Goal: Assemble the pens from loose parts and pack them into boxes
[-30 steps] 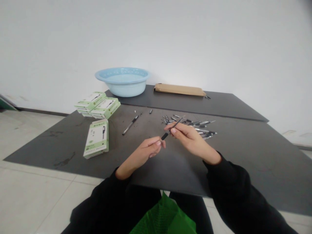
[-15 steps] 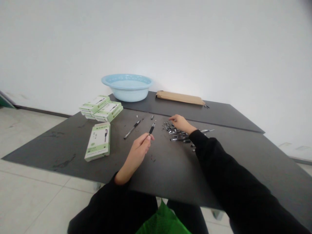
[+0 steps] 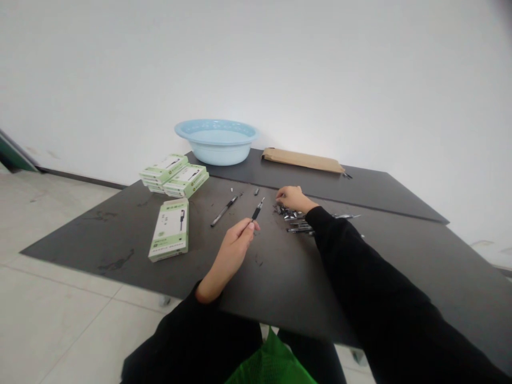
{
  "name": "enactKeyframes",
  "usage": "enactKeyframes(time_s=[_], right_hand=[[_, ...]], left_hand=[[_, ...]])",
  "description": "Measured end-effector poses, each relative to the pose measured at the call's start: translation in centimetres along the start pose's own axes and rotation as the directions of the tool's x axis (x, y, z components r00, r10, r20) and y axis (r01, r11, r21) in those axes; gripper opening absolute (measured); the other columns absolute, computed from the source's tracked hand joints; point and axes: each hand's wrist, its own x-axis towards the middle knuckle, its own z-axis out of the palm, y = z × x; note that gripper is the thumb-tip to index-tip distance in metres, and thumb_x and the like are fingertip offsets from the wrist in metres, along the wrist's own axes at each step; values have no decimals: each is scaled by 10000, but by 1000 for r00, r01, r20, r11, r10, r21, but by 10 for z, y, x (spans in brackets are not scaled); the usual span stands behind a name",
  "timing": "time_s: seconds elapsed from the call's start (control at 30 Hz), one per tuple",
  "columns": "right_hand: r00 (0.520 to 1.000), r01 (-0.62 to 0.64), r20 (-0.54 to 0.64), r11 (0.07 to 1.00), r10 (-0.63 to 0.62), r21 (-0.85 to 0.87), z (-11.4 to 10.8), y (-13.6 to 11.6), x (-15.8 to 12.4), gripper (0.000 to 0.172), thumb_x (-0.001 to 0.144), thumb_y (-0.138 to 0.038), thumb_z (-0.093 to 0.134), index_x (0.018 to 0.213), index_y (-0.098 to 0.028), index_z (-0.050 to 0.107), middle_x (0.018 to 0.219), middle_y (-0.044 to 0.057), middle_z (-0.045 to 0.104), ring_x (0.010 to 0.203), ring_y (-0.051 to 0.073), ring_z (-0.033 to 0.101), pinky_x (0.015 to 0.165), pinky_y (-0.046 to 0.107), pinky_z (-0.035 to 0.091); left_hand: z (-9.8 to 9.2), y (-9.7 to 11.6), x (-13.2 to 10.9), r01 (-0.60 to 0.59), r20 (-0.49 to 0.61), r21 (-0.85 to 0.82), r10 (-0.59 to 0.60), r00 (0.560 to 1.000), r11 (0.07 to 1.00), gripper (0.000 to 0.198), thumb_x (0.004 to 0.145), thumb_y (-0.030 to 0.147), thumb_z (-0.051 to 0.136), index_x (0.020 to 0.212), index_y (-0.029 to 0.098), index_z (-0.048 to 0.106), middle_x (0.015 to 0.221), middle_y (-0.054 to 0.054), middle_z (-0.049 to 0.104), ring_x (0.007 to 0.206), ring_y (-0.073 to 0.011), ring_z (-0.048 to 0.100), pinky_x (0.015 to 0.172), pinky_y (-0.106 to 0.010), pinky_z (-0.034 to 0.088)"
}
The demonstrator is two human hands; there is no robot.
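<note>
My left hand (image 3: 235,245) is closed on a black pen (image 3: 258,209), pinching its lower end so the tip points up and away over the dark table (image 3: 120,234). My right hand (image 3: 291,198) reaches out to a pile of pen parts (image 3: 310,223) further back, fingers curled down onto the pieces; I cannot make out what they grip. A second pen (image 3: 224,210) lies flat on the table left of my left hand, with small loose bits (image 3: 256,191) beyond it.
Green-and-white boxes: one box (image 3: 170,236) lies alone at the left, a stack of boxes (image 3: 175,174) behind it. A light blue basin (image 3: 216,141) and a brown envelope (image 3: 303,160) sit at the back. A green mesh bag (image 3: 272,362) rests at my lap.
My hands were together on the pen a second ago. The right hand has let go and reached out to the parts pile; the left hand keeps the pen, tip raised.
</note>
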Motion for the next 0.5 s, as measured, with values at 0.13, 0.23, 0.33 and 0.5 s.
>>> enactKeyframes(time_s=[0.13, 0.23, 0.33, 0.5], right_hand=[[996, 65, -84, 929, -37, 363, -27, -13, -30, 172, 791, -278, 647, 865, -144, 724, 762, 62, 713, 694, 165, 623, 668, 274, 455], [995, 104, -58, 780, -86, 617, -43, -22, -64, 240, 737, -363, 707, 834, -145, 730, 709, 42, 697, 629, 154, 597, 602, 272, 447], [989, 147, -79, 722, -127, 676, -48, -26, -94, 227, 738, -363, 706, 824, -157, 742, 792, 54, 717, 711, 169, 622, 666, 291, 464], [978, 209, -134, 753, -160, 625, -47, -31, -114, 174, 808, -304, 637, 872, -175, 736, 872, 52, 714, 793, 177, 630, 736, 304, 464]], left_hand=[[0, -1, 0, -66, 64, 231, 53, 997, 971, 288, 930, 373, 413, 861, 173, 608, 708, 9, 559, 690, -140, 512, 660, -245, 378], [2, -1, -1, -106, 139, 307, 66, 988, 946, 305, 931, 376, 411, 906, 176, 640, 856, -15, 660, 826, -175, 584, 757, -260, 407], [5, -1, 0, -110, 164, 328, 58, 985, 938, 320, 930, 385, 411, 946, 180, 657, 921, -19, 692, 883, -191, 611, 794, -264, 421], [7, -4, 1, -97, 176, 340, 38, 984, 936, 331, 923, 393, 419, 948, 178, 669, 950, -24, 705, 910, -200, 622, 814, -269, 435]])
